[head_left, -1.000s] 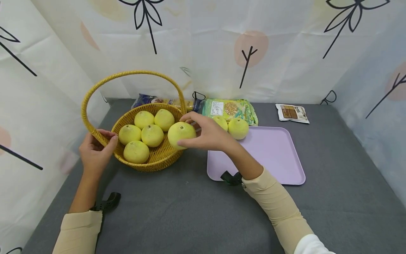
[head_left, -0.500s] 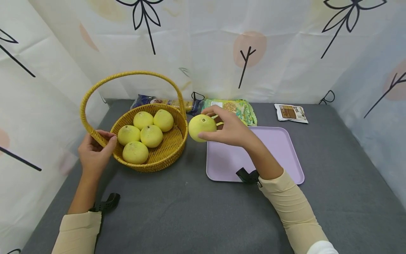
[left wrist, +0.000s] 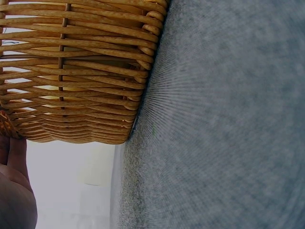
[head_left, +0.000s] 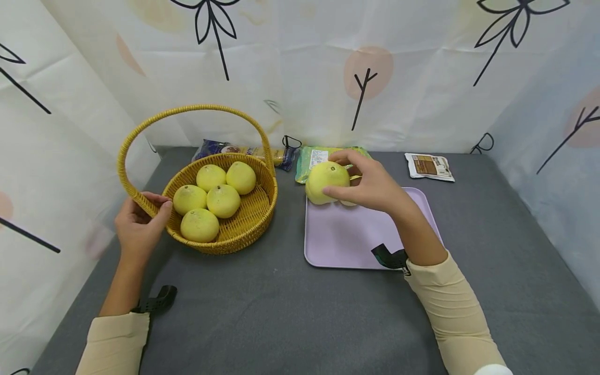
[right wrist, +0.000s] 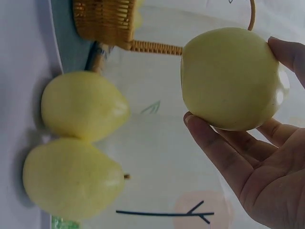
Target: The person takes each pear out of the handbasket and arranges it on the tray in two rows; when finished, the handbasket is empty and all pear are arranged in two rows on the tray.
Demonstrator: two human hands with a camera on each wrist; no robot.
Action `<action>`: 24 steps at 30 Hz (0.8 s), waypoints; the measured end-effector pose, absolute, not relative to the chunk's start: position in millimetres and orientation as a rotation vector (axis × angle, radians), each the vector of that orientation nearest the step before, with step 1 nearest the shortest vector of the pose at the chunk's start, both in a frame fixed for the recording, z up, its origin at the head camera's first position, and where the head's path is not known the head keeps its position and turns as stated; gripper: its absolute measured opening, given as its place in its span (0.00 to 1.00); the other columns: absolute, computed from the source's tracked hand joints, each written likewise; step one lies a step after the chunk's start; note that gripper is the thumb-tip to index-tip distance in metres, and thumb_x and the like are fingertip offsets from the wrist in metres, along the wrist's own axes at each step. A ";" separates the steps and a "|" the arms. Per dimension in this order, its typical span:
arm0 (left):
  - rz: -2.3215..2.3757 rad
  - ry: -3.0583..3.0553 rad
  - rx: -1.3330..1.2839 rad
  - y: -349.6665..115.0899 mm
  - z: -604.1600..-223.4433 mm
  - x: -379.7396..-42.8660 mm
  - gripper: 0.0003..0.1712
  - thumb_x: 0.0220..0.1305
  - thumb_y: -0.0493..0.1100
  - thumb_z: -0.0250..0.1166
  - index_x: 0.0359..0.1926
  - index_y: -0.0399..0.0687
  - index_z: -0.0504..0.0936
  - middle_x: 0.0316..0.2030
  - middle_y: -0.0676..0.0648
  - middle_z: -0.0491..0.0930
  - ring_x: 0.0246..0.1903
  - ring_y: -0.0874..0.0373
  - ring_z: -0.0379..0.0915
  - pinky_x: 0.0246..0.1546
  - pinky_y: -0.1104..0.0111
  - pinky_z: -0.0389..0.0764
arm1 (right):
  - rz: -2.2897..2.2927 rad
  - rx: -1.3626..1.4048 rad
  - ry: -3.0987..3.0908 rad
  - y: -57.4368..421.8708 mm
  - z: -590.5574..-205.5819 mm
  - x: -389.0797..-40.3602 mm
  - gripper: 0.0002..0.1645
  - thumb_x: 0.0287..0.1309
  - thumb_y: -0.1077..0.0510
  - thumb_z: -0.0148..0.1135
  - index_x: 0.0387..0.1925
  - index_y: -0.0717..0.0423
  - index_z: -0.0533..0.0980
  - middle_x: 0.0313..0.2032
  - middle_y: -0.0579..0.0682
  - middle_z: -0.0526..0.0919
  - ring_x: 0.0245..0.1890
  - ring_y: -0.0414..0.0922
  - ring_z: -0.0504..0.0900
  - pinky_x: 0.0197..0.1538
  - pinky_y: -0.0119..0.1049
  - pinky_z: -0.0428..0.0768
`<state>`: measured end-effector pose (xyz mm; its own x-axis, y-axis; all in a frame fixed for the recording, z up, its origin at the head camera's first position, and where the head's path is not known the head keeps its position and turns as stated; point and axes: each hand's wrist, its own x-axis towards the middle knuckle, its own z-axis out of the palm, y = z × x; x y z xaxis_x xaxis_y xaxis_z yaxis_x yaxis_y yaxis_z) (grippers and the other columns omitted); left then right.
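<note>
In the head view my left hand (head_left: 140, 226) grips the woven yellow basket (head_left: 246, 237) at the foot of its tall handle. Several pale yellow-green pears (head_left: 223, 201) lie inside the basket. My right hand (head_left: 377, 185) holds another pear (head_left: 328, 179) between thumb and fingers, above the back left of the lilac tray (head_left: 353, 245). From the right wrist, the held pear (right wrist: 231, 78) shows up clear of two stem-topped pears (right wrist: 71, 179) standing side by side on the tray. In the left wrist view the basket's weave (left wrist: 81, 71) fills the upper left, fingers (left wrist: 16, 157) at its rim.
Behind the tray lies a green food bag (head_left: 307, 161), partly covered by the right hand. A blue-and-yellow packet (head_left: 253, 151) sits behind the basket. At the back right is a small white-and-brown pouch (head_left: 428, 166). A patterned curtain (head_left: 300, 73) borders the grey table (head_left: 262, 317).
My right hand has carried the pear from the basket's right rim rightward to over the tray. The left hand has stayed on the basket.
</note>
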<state>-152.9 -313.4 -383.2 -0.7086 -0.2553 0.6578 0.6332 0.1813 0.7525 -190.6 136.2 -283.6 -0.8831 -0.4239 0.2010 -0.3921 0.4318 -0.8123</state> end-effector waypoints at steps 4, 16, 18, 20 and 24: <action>-1.615 -1.752 -0.366 -311.6 -381.6 -152.2 0.13 0.54 0.21 0.65 0.40 0.14 0.74 0.33 0.39 0.83 0.27 0.59 0.79 0.26 0.78 0.78 | -1.466 -0.730 2.670 149.8 -285.6 -192.2 0.34 0.55 0.57 0.75 0.62 0.58 0.73 0.58 0.54 0.75 0.49 0.53 0.80 0.51 0.45 0.81; -1.588 -1.752 -0.364 -310.2 -377.7 -150.1 0.13 0.54 0.22 0.66 0.40 0.14 0.74 0.33 0.39 0.83 0.27 0.60 0.79 0.26 0.79 0.78 | -1.477 -0.550 2.732 173.0 -287.0 -196.4 0.33 0.57 0.56 0.73 0.64 0.51 0.74 0.56 0.55 0.77 0.47 0.54 0.79 0.46 0.45 0.78; -1.585 -1.760 -0.368 -310.0 -377.8 -150.4 0.13 0.54 0.22 0.66 0.40 0.14 0.74 0.33 0.39 0.83 0.27 0.60 0.79 0.26 0.79 0.78 | -1.482 -0.518 2.731 176.6 -286.4 -197.2 0.33 0.57 0.55 0.73 0.64 0.50 0.75 0.57 0.53 0.77 0.48 0.55 0.79 0.46 0.46 0.78; -1.596 -1.758 -0.375 -310.0 -378.0 -150.5 0.14 0.55 0.22 0.66 0.40 0.14 0.74 0.33 0.39 0.83 0.27 0.60 0.79 0.26 0.79 0.78 | -1.478 -0.492 2.731 180.6 -285.7 -197.3 0.33 0.57 0.54 0.73 0.64 0.50 0.75 0.57 0.53 0.76 0.48 0.56 0.79 0.45 0.46 0.77; -1.584 -1.773 -0.379 -310.7 -378.8 -150.9 0.14 0.55 0.22 0.65 0.41 0.14 0.74 0.34 0.40 0.83 0.28 0.60 0.79 0.26 0.79 0.78 | -1.450 -0.409 2.751 190.0 -285.0 -197.6 0.34 0.58 0.49 0.73 0.65 0.48 0.75 0.57 0.52 0.76 0.49 0.55 0.78 0.45 0.46 0.76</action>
<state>-150.9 -310.7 -378.8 -0.6989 -0.2390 0.6742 0.6431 0.2028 0.7385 -197.6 190.0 -285.0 -0.9660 -0.2310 0.1160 -0.2263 0.5387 -0.8115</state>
